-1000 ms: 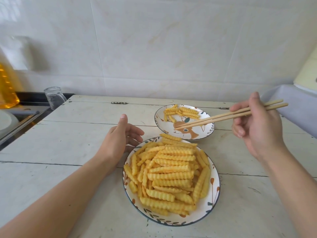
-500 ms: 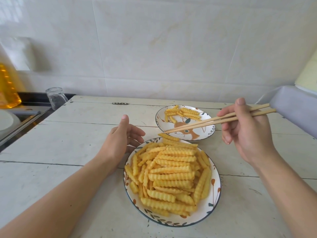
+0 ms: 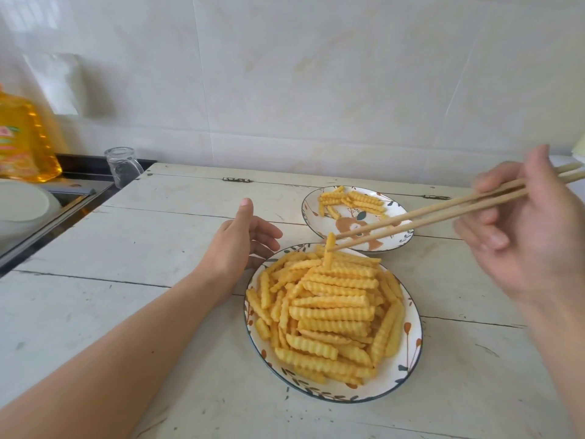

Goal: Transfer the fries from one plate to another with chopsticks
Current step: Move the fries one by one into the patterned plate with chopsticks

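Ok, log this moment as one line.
right hand grips chopsticks | fry pinched, hanging above near plate | left hand beside plate

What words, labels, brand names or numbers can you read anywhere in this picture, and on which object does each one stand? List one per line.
Oil bottle at the far left: it bears a red and green label, but the print is too blurred to read.
Plates, chopsticks, glass, table and wall tiles: no writing shows, only leaf and animal decoration on the plates.
So no text can be read.
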`<state>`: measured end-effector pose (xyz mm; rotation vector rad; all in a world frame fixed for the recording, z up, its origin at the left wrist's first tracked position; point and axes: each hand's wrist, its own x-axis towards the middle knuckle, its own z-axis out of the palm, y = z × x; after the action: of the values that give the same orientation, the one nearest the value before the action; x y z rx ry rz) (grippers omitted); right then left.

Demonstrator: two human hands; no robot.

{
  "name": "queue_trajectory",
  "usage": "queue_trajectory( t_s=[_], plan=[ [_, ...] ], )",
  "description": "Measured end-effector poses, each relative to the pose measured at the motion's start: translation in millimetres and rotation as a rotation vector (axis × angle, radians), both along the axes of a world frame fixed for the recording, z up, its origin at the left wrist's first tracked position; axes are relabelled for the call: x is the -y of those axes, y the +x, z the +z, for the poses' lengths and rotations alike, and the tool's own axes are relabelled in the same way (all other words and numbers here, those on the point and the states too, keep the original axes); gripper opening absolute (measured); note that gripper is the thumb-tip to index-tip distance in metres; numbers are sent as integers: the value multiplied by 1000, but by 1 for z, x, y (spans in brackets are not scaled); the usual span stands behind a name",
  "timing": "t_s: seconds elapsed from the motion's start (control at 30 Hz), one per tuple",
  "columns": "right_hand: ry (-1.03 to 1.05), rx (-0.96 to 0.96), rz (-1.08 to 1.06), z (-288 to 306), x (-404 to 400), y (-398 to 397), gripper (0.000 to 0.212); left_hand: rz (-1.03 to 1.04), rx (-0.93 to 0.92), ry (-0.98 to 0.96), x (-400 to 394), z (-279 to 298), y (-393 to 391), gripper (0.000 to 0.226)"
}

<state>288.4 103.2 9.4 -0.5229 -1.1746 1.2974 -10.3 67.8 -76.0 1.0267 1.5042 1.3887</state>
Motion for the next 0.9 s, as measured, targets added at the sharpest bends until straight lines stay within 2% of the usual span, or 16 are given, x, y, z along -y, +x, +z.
queue_trajectory(
  t_s=[0.13,0.3,0.5,0.7,0.8,0.83,0.9],
  plan=[
    [57,14,108,1,12,-13,69,-3,8,-2,0,0,0,77],
    [-68,-25,107,-10,24,-36,65,6,21,0,0,0,-1,76],
    [-64,138,53,-15,23,-37,54,4,21,-1,0,0,-2,77],
    [-18,46,-131,-4,9,-16,47,-3,18,8,-1,-3,-3,77],
    [-39,-15,-347,-8,-8,-4,45,-12,36,14,-2,-5,-4,77],
    [-29,23,-457,-12,-14,-1,45,-12,41,15,-3,-5,-5,77],
    [38,232,-664,-24,-25,6,43,-14,45,18,-4,-6,-4,77]
  ],
)
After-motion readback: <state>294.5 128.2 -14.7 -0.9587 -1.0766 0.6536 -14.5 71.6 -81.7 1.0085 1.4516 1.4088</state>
